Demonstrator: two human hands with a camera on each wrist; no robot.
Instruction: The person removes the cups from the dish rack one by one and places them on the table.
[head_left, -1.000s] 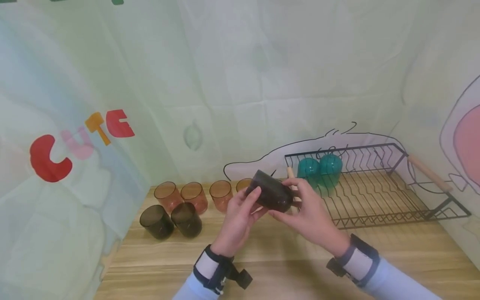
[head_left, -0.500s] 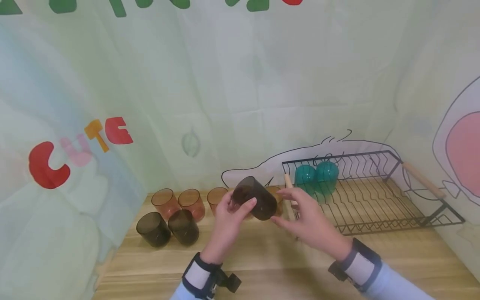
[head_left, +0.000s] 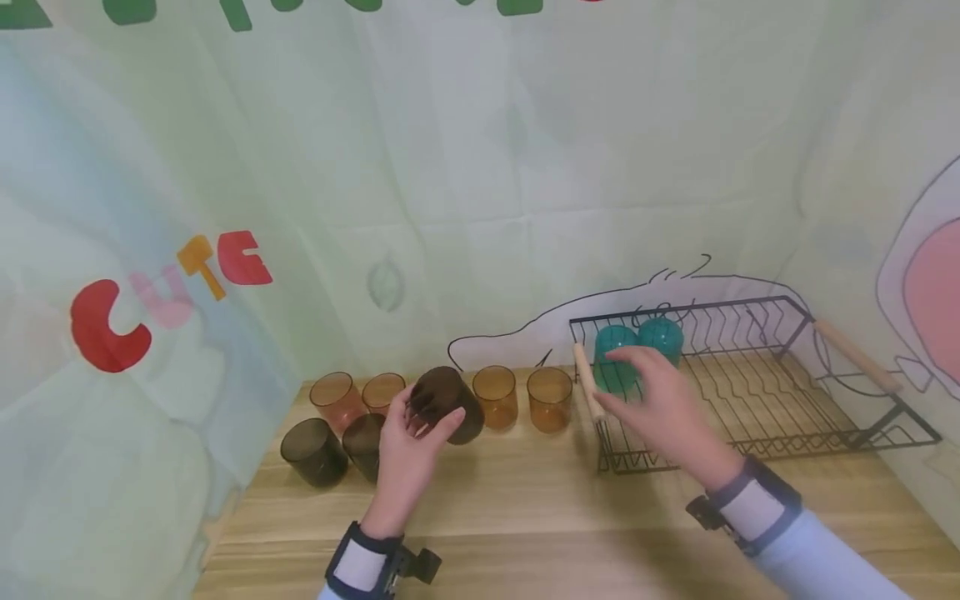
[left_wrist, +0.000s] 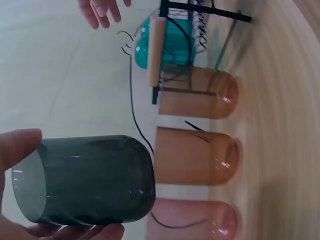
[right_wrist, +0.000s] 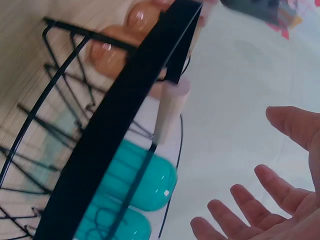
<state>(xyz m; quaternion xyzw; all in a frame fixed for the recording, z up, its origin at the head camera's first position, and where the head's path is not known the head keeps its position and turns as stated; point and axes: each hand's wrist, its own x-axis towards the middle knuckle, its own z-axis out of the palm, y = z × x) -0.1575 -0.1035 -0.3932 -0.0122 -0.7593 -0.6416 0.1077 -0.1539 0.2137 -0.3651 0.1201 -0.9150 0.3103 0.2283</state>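
My left hand (head_left: 411, 471) grips a dark grey drinking glass (head_left: 461, 408) by its side, thumb on one side and fingers on the other. Tilted, the glass points its mouth to the left and its base to the right, as the left wrist view also shows. My right hand (head_left: 671, 408) holds nothing; its thumb and fingers are spread above the left end of a black wire dish rack (right_wrist: 115, 117). Two teal glasses (head_left: 615, 358) sit bottom up in that rack. Two more dark glasses (head_left: 315, 454) stand at the table's left, one partly hidden by my left hand.
Behind the dark glasses stand pink glasses (head_left: 335, 400); another pink glass (left_wrist: 192, 220) shows in the left wrist view. Amber glasses (head_left: 550, 402) continue the row towards the rack's wooden handle (head_left: 588, 383). A printed cloth (head_left: 465, 167) hangs behind the wooden table (head_left: 517, 525).
The dark glass has moved left in my left hand, away from my right hand. My right hand has let go of it and shifted right, over the rack's end.
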